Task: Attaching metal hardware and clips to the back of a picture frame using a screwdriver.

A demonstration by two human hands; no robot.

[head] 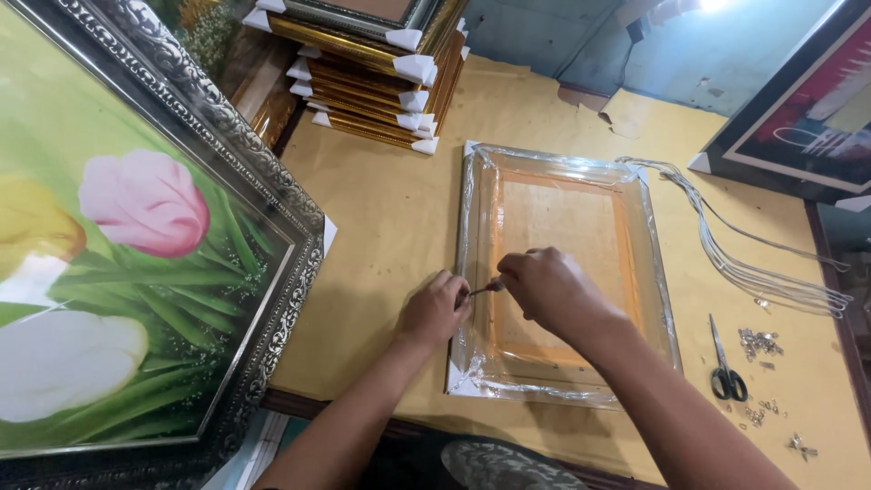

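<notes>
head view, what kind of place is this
Probably a picture-framing workshop. A stack of gold frames with paper corner guards sits at the back, a framed tulip painting leans at the left, and both hands work on a plastic-wrapped frame beside scissors.

Beside the wrapped frame (562, 272), the tool's tip (479, 289) was too small to identify between the hands. The tulip painting (118, 263) and the dark-framed picture (798, 118) ran off the edges.
</notes>
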